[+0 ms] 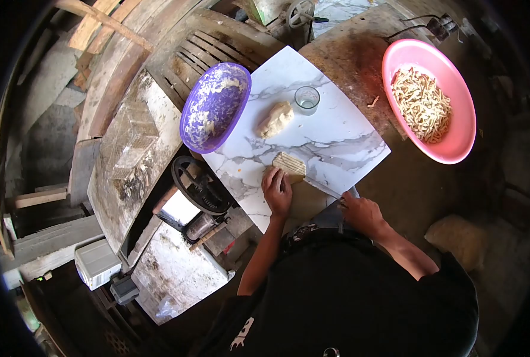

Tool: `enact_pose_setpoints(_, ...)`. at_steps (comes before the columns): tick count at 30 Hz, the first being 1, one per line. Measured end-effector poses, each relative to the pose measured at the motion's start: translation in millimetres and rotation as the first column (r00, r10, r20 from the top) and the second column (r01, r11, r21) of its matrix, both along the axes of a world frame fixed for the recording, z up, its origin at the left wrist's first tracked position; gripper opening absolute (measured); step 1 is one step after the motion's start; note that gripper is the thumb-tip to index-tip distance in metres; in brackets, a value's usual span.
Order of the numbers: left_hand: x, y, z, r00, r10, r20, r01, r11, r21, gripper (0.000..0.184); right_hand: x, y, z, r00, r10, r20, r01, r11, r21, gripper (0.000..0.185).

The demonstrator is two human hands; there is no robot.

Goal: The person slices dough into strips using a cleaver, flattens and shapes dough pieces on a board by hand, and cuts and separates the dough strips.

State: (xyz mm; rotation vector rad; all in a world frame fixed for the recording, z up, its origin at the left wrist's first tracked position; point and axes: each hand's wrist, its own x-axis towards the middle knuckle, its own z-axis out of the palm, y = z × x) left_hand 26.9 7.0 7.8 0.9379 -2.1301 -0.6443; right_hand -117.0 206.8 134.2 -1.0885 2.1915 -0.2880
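Note:
On a marbled white board (342, 137), a flattened piece of dough (289, 162) shows parallel cut lines across its top. My left hand (276, 189) presses at the dough's near-left edge with its fingers curled. A knife (322, 188) is gripped by the handle in my right hand (358, 212); its blade points left, with the tip at the dough's right side. Farther up the board lies an uncut lump of dough (275, 120). Close to that lump stands a clear drinking glass (307, 100).
A purple basin (241, 113) smeared with dough overlaps the board's left corner. To the right, a pink basin (464, 113) holds many short dough strips (421, 106). A black handwheel machine (200, 185) stands at the left, near a white lidded tub (97, 262).

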Motion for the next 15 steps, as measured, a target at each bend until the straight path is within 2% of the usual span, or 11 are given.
enact_pose_setpoints(3,0,-2,0,0.999,0.033,0.002,-0.033,0.999,0.008,0.017,1,-4,8,1.0,0.018,-0.017,-0.017,0.997,0.072,0.029)
enact_pose_setpoints(5,-1,-2,-3,0.997,0.059,0.05,-0.059,0.998,-0.012,0.019,5,-16,7,0.999,0.053,0.012,-0.053,0.998,-0.033,0.032)
enact_pose_setpoints(9,2,-3,-6,0.999,0.019,0.042,-0.019,1.0,-0.003,0.024,20,-58,-12,0.999,0.04,0.014,-0.039,0.997,-0.065,0.034)
enact_pose_setpoints(15,4,-4,-16,0.997,0.003,0.072,-0.004,1.0,0.008,0.025,23,-88,-31,0.994,0.105,0.002,-0.103,0.979,-0.175,0.025)
